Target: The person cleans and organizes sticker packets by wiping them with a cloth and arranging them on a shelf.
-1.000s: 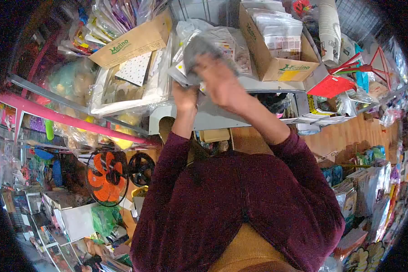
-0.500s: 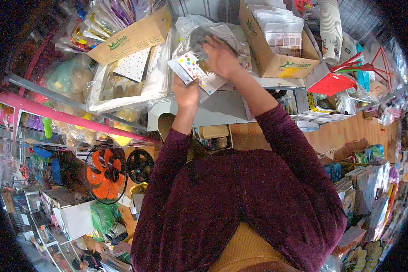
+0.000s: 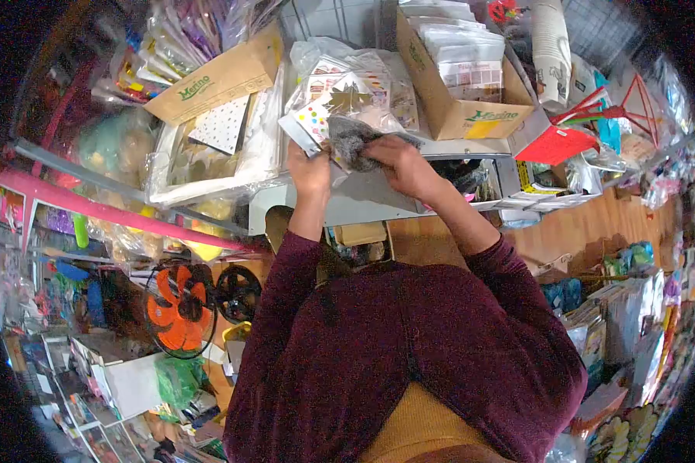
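My left hand (image 3: 310, 171) is closed on the near edge of a white card (image 3: 312, 121) with coloured polka dots. Bunched in the closed fingers of my right hand (image 3: 409, 164) is a dark grey cloth (image 3: 353, 142), which lies over the right part of the card and hides it. Just beyond the cloth, a gold crown-like shape (image 3: 349, 99) shows among printed packets in clear plastic (image 3: 378, 77) on the counter. Both hands are close together at the counter's front edge.
Cardboard boxes stand at left (image 3: 208, 81) and right (image 3: 479, 122), the right one full of white packets (image 3: 463, 50). A plastic-wrapped stack (image 3: 158, 174) lies left of my hands. Paper cups (image 3: 550, 46) and a red card (image 3: 557, 143) are farther right. An orange fan (image 3: 179, 305) stands below left.
My right hand has drawn the grey cloth toward me, from the packets down across the card. The gold shape and printed packets have come into view. My left hand keeps hold of the card.
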A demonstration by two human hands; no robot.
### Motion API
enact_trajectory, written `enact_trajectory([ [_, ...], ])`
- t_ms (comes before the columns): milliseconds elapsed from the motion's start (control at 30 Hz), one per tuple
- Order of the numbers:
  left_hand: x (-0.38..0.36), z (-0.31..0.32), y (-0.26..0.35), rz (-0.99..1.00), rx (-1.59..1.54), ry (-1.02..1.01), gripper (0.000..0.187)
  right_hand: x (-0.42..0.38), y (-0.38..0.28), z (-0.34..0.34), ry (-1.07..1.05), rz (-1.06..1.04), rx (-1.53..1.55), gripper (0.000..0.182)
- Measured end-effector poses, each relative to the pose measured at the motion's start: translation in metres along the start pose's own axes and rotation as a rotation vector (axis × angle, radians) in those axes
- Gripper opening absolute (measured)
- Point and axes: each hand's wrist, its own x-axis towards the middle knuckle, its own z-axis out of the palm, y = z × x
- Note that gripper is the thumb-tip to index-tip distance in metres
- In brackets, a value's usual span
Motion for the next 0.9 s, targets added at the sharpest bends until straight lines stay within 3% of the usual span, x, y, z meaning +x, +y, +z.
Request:
enact_trajectory([
  [133, -0.001, 0.003, 0.013, 0.033, -0.098, 0.034, 0.058, -0.005, 0.001, -0.003, 0.148, 0.026, -0.121, 0.046],
  [233, 0.007, 0.003, 0.049, 0.318, 0.046, 0.085, 0.054, -0.011, 0.0, 0.012, 0.26, -0.038, -0.211, 0.046],
  [300, 0.026, -0.007, 0.075, 0.435, 0.156, 0.083, 0.053, -0.016, 0.003, 0.023, 0.16, -0.043, -0.329, 0.043],
  [467, 0.034, 0.04, 0.169, 0.602, 0.322, -0.22, 0.037, -0.014, -0.001, 0.029, 0.221, -0.001, -0.357, 0.04],
  [600, 0.061, 0.101, 0.197, 0.849, 0.469, -0.481, 0.031, -0.013, -0.001, 0.029, 0.265, -0.032, -0.377, 0.039],
  [700, 0.08, 0.156, 0.193, 1.039, 0.607, -0.729, 0.032, -0.015, -0.001, 0.029, 0.27, -0.026, -0.394, 0.039],
  [833, 0.076, 0.213, 0.179, 1.191, 0.711, -0.713, 0.027, -0.015, 0.0, 0.03, 0.277, -0.035, -0.397, 0.037],
  [900, 0.095, 0.238, 0.161, 1.146, 1.068, -0.787, 0.037, -0.016, 0.0, 0.03, 0.27, -0.008, -0.394, 0.035],
])
